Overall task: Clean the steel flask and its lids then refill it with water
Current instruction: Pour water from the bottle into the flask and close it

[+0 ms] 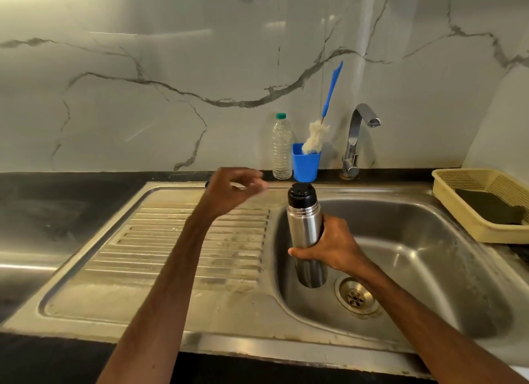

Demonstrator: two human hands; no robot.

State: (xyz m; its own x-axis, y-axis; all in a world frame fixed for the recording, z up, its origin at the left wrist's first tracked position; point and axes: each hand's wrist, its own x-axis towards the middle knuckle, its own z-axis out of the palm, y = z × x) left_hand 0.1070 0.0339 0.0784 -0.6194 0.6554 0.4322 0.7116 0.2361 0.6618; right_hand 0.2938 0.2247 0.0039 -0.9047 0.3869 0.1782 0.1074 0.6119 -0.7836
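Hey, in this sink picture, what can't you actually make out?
- Head view: what is inside the steel flask; its black lid covers the mouth.
- Head view: whether the left hand holds anything; motion blur smears its fingers.
- Head view: the dark thing in the yellow basket; the right edge cuts it off.

Plastic bottle (282, 148) stands beside blue cup (305, 166).

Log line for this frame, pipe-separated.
right hand: grips steel flask over sink | left hand: above drainboard, loosely curled, nothing held | black lid: on flask | tap: no water
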